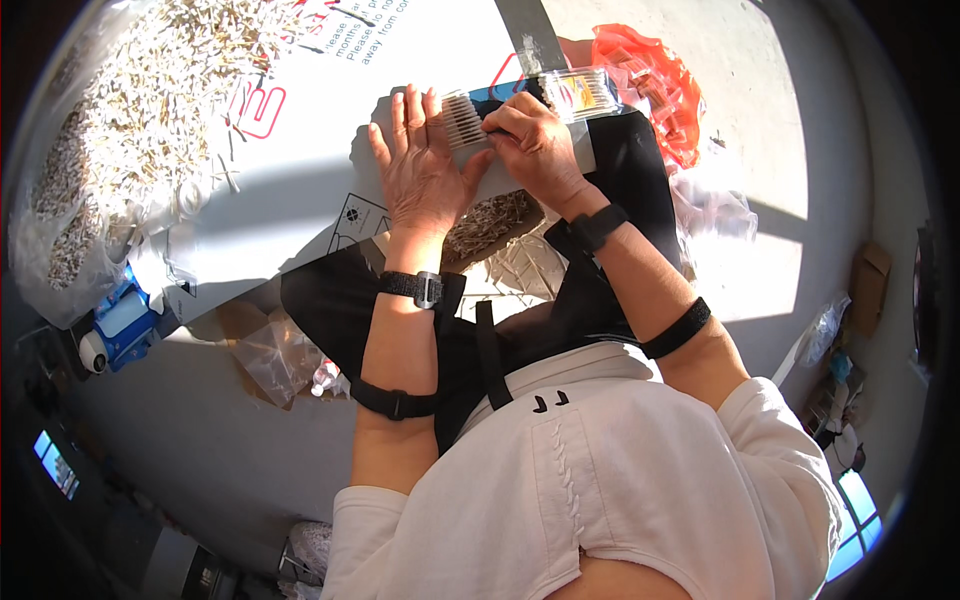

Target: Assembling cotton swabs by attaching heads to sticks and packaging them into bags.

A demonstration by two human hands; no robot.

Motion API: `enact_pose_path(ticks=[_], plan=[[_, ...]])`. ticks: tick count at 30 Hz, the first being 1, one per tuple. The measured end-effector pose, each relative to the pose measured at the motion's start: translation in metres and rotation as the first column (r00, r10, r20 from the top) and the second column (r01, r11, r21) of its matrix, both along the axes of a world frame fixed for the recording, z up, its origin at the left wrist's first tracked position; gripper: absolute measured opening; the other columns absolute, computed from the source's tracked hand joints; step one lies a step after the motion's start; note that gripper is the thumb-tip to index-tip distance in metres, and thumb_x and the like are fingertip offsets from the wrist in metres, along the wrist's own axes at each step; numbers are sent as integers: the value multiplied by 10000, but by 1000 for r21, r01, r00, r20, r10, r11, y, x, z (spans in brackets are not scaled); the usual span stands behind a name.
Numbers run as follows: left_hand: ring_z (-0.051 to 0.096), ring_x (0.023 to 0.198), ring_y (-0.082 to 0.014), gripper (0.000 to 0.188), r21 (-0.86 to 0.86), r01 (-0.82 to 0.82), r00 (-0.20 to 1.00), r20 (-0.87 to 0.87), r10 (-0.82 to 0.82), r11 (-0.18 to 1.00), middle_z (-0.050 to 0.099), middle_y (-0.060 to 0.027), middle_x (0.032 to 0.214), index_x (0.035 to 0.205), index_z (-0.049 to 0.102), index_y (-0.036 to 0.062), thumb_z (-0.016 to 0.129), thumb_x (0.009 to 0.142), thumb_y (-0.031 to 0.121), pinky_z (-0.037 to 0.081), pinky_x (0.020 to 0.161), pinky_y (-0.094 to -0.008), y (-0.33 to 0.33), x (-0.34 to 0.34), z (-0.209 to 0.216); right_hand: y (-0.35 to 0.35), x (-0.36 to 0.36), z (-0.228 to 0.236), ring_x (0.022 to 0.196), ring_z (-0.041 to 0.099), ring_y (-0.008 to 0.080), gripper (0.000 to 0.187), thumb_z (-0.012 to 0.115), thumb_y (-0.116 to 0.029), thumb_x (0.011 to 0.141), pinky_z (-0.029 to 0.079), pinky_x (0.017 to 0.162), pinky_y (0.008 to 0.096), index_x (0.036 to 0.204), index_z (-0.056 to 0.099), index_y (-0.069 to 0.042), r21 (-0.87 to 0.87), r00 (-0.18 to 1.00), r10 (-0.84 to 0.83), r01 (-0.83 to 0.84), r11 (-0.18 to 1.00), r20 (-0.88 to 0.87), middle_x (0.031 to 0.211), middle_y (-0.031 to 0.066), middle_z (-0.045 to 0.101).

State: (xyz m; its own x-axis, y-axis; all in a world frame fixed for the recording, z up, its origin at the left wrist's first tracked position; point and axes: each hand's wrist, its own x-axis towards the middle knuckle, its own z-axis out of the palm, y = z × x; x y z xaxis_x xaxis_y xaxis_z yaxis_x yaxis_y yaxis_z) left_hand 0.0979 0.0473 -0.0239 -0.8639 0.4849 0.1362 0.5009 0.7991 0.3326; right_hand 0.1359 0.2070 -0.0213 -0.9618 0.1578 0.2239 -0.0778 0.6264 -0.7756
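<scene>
My left hand [420, 170] lies flat on the white printed board [290, 210], fingers stretched out and thumb apart. Close beside its index finger is a neat row of white-tipped sticks [462, 120] that look like cotton swabs. From the right, my right hand [540, 150] bends over the end of that row with its fingers pinched together. What they grip, if anything, is hidden. Just beyond the right hand sits a clear pack [580, 93] of similar sticks with an orange and yellow label. Something dark and blue, partly covered, lies between row and pack.
A large heap of loose sticks [150, 110] spreads over the board's left side on clear plastic. An orange-red plastic bag [655, 90] stands at the far right. Below the board's near edge, an open box [490, 225] holds more sticks. A blue-and-white container [122, 320] is at the left.
</scene>
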Motion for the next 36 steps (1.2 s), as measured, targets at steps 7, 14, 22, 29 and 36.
enact_pose_path(ticks=[7, 14, 22, 29, 36], plan=[[195, 1483, -334, 995, -3, -3, 1000, 1, 3, 1000, 268, -176, 1572, 1517, 224, 71, 687, 794, 573, 148, 1152, -625, 0, 0, -2, -1, 0, -1, 812, 637, 268, 115, 666, -30, 758, 538, 718, 372, 850, 706, -86, 28, 1000, -1, 1, 1000, -4, 850, 55, 610], [197, 1483, -327, 990, -20, -12, 1000, 9, 12, 1000, 267, -165, 1573, 1513, 230, 67, 684, 795, 575, 153, 1153, -622, 1, 0, 0, -2, 0, -1, 808, 633, 275, 134, 648, -19, 775, 535, 714, 375, 873, 705, -89, -7, 999, -44, 44, 999, 25, 839, 64, 597], [200, 1480, -325, 988, -28, -13, 1000, -9, 13, 1000, 247, -155, 1579, 1507, 232, 63, 685, 793, 575, 161, 1152, -621, 1, 0, -2, -1, -3, -1, 806, 633, 269, 119, 662, -43, 780, 534, 708, 371, 875, 705, -101, 64, 1000, 5, -4, 998, -6, 831, 56, 599], [201, 1482, -319, 973, -46, -20, 1000, 2, 20, 999, 250, -148, 1581, 1505, 260, 61, 669, 799, 592, 154, 1159, -613, 2, -1, -1, -2, -8, 1, 786, 639, 239, 167, 672, 10, 785, 531, 705, 325, 930, 707, -66, -14, 997, -54, 54, 998, 53, 861, 76, 613], [214, 1480, -322, 969, -52, -25, 1000, 1, 26, 998, 264, -153, 1577, 1502, 273, 48, 648, 809, 612, 148, 1165, -601, 2, -1, -1, -1, -13, 0, 769, 633, 244, 213, 679, -18, 788, 525, 701, 330, 991, 713, -68, 43, 998, -31, 28, 999, 60, 842, 85, 614]])
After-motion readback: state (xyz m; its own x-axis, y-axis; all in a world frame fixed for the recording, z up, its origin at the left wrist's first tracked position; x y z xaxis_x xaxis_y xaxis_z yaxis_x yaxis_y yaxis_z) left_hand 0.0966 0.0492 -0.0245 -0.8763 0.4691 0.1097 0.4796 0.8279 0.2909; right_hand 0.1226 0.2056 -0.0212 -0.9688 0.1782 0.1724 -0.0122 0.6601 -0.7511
